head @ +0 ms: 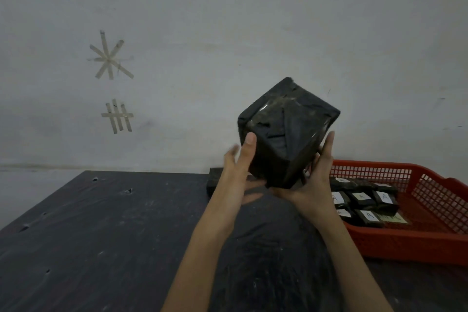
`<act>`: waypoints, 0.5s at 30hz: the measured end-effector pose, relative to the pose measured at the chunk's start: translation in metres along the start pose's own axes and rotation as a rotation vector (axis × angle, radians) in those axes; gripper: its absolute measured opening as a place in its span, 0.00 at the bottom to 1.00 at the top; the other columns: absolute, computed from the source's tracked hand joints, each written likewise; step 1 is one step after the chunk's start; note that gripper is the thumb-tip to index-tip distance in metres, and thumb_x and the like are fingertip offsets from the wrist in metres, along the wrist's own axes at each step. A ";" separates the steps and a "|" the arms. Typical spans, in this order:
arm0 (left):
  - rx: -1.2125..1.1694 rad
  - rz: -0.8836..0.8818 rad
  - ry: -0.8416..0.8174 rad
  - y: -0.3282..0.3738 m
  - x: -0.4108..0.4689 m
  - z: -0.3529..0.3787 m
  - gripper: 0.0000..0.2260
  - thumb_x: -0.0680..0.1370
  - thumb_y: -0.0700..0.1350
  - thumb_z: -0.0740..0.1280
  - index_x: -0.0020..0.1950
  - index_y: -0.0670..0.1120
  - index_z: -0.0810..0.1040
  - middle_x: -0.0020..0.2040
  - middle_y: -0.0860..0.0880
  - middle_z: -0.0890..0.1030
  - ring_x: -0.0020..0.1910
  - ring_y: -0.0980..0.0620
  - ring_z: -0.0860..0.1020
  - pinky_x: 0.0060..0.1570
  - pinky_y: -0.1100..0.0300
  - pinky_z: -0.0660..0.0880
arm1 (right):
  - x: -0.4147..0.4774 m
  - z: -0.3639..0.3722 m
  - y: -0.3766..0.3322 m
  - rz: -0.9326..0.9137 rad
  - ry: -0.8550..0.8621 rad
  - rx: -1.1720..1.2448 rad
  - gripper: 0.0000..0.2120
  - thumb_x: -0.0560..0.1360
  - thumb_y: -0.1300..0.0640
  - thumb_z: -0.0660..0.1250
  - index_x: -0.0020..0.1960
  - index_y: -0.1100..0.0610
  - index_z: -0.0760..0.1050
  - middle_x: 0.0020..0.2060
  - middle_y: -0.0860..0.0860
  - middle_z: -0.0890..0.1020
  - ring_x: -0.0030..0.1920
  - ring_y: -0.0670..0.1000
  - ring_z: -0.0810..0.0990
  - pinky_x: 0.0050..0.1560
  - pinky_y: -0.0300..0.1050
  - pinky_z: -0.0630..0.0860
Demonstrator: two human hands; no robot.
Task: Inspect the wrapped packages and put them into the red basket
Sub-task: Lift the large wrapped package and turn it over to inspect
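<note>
Count, head view: one large package [286, 132], black-wrapped with clear tape shining across its upper face, held up in front of the wall [228, 20]. One red basket [405, 243] sits on the counter [101, 235] at the right. Inside it lie small packages [362, 199], also black, packed close together in rows. I read six white labels marked "A" on them. The exact number of packages I cannot tell, since the right forearm hides the left end of the rows. One pale flat slip [393, 218] lies just beside the nearest row. One dark block [215, 181] rests on the counter against the wall, partly hidden behind the left wrist; I cannot tell what it is. Two tape marks [110, 58] are on the wall, a star above and a grid of three uprights crossed by one strip below. Two hands are in view, both bare, forearms reaching up from the bottom edge. The left hand [239, 162] grips the large package on its left side, thumb pressed flat on the near face, fingers [233, 153] reaching behind, blurred. The right hand [316, 180] grips it from below and from the right, palm under the lower corner, thumb upright along the right edge. The package is tilted, one corner pointing down between the palms. It is clear of the counter and sits left of the basket's near corner, not over the basket.
</note>
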State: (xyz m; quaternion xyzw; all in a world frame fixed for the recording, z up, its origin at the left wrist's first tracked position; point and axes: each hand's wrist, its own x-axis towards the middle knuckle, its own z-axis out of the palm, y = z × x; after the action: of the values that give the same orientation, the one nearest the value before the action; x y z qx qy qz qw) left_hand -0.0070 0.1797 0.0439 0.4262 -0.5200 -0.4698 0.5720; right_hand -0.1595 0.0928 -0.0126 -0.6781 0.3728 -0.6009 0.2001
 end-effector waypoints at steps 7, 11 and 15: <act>-0.148 0.046 0.021 -0.004 0.003 -0.005 0.34 0.65 0.52 0.75 0.66 0.58 0.63 0.61 0.49 0.79 0.55 0.47 0.82 0.41 0.62 0.81 | -0.002 -0.015 -0.012 0.111 -0.299 0.396 0.45 0.61 0.57 0.73 0.74 0.44 0.57 0.70 0.50 0.68 0.71 0.51 0.67 0.64 0.55 0.72; -0.037 0.072 0.023 -0.014 0.009 -0.009 0.30 0.67 0.42 0.77 0.61 0.60 0.65 0.62 0.48 0.76 0.59 0.50 0.79 0.50 0.55 0.81 | -0.001 -0.021 -0.030 0.406 -0.273 0.764 0.47 0.54 0.40 0.78 0.69 0.54 0.69 0.62 0.55 0.79 0.61 0.56 0.78 0.57 0.62 0.74; -0.044 0.113 0.038 -0.021 0.011 -0.003 0.32 0.64 0.47 0.80 0.60 0.61 0.66 0.61 0.50 0.76 0.58 0.53 0.80 0.54 0.49 0.80 | 0.001 -0.011 -0.046 0.377 -0.070 0.669 0.30 0.56 0.46 0.76 0.56 0.52 0.77 0.53 0.53 0.83 0.54 0.54 0.83 0.45 0.52 0.81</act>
State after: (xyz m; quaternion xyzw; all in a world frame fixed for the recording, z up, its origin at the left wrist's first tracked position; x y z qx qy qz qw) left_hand -0.0057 0.1651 0.0254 0.3923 -0.5219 -0.4402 0.6164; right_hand -0.1580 0.1237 0.0229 -0.5151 0.2670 -0.6186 0.5299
